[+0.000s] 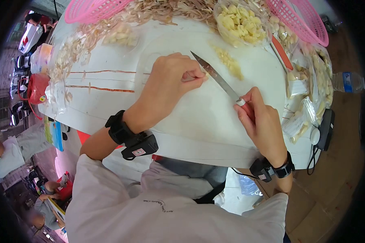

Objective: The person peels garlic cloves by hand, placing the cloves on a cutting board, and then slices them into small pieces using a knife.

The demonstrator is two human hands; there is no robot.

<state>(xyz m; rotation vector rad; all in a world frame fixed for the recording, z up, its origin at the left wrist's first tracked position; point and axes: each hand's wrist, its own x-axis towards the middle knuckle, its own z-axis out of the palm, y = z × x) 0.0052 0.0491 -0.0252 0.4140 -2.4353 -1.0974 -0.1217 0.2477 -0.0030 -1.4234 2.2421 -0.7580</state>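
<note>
My right hand is wrapped around the red handle of a knife, its blade slanting up and left across the white work surface. My left hand is closed in a pinch beside the blade. A small pale piece of garlic shows at its fingertips, close to the knife edge, mostly hidden by the fingers. Just beyond the blade lies a strip of sliced garlic. Farther back stands a clear bowl heaped with peeled garlic cloves.
Dry garlic skins cover the far edge between a pink basket and another pink basket. A second knife with an orange handle lies at right, near bags of garlic. A plastic bottle is at far right.
</note>
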